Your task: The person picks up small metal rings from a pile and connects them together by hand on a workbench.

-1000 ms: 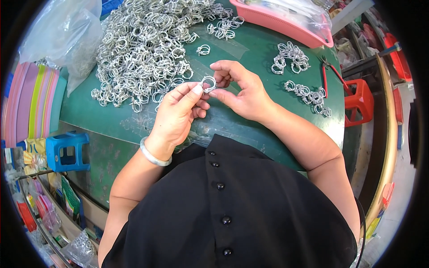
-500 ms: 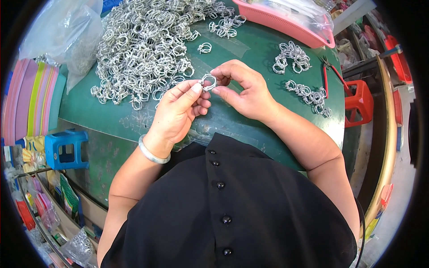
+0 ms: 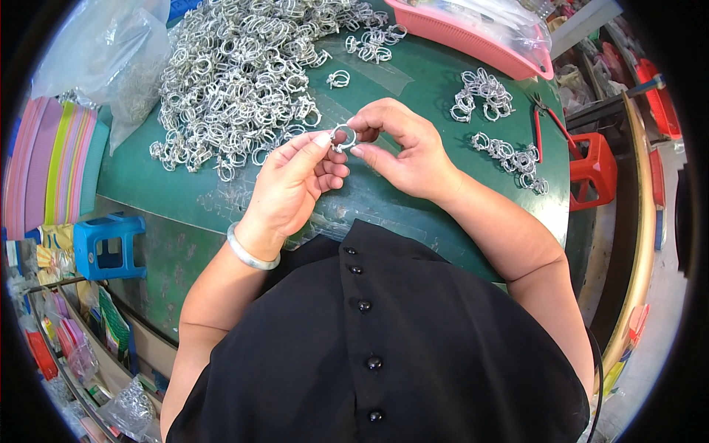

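Between my two hands, above the near middle of the table, is a silver double-wire hose clamp [image 3: 343,147]. My left hand [image 3: 286,177], with a pale bangle at the wrist, pinches the clamp's left side between thumb and fingers. On the opposite side, the thumb and forefinger of my right hand [image 3: 408,151] close on the ring's edge. A large heap of similar clamps [image 3: 236,81] covers the table's far left. One loose clamp [image 3: 338,79] lies apart, just beyond my hands.
Two small groups of clamps [image 3: 484,92] lie at the right, beside red-handled pliers [image 3: 539,133]. A pink basket [image 3: 473,44] holding plastic bags stands at the back of the green table [image 3: 413,221]. Stools, blue [image 3: 111,247] and red [image 3: 594,170], flank it.
The clamp has turned slightly in my fingers, so its ring now faces up more openly. My left thumb has shifted a little; both hands otherwise stay in place.
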Motion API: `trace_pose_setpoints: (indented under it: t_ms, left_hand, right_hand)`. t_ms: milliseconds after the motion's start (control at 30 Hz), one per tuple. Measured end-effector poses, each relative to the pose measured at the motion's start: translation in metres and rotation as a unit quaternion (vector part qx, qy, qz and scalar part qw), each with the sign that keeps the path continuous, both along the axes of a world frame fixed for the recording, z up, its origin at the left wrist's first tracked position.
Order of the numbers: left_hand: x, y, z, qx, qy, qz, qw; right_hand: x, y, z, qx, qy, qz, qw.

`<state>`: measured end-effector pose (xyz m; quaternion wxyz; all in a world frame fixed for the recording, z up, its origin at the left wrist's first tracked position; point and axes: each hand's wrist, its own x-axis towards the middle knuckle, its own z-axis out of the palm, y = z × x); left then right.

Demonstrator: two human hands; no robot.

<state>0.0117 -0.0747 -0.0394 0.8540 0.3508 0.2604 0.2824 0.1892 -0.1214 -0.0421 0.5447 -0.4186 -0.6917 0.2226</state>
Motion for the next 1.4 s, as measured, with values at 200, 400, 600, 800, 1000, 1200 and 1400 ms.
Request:
trace_pose_setpoints:
  t_ms: [200, 400, 600, 800, 1000, 1200, 1400]
  left_hand:
    - [0.005, -0.004, -0.003, 0.046, 0.008, 0.054, 0.997]
    - [0.006, -0.005, -0.013, 0.297, 0.052, 0.121, 0.946]
    - [0.007, -0.007, -0.014, 0.341, 0.051, 0.146, 0.927]
    - [0.007, -0.006, -0.016, 0.363, 0.054, 0.149, 0.918]
    - [0.006, -0.006, -0.015, 0.370, 0.052, 0.150, 0.915]
    - [0.006, -0.006, -0.012, 0.347, 0.058, 0.143, 0.925]
    - [0.006, -0.004, -0.012, 0.299, 0.044, 0.126, 0.945]
  right_hand:
    - [0.001, -0.002, -0.002, -0.027, 0.015, 0.040, 0.999]
    - [-0.001, -0.001, -0.009, -0.113, 0.161, 0.055, 0.979]
    - [-0.002, -0.001, -0.007, -0.114, 0.175, 0.069, 0.975]
    - [-0.003, -0.001, -0.007, -0.109, 0.183, 0.076, 0.974]
    - [-0.003, -0.001, -0.006, -0.099, 0.186, 0.080, 0.974]
    - [-0.003, -0.002, -0.006, -0.082, 0.181, 0.083, 0.977]
    - [-0.004, -0.002, -0.005, -0.071, 0.168, 0.080, 0.980]
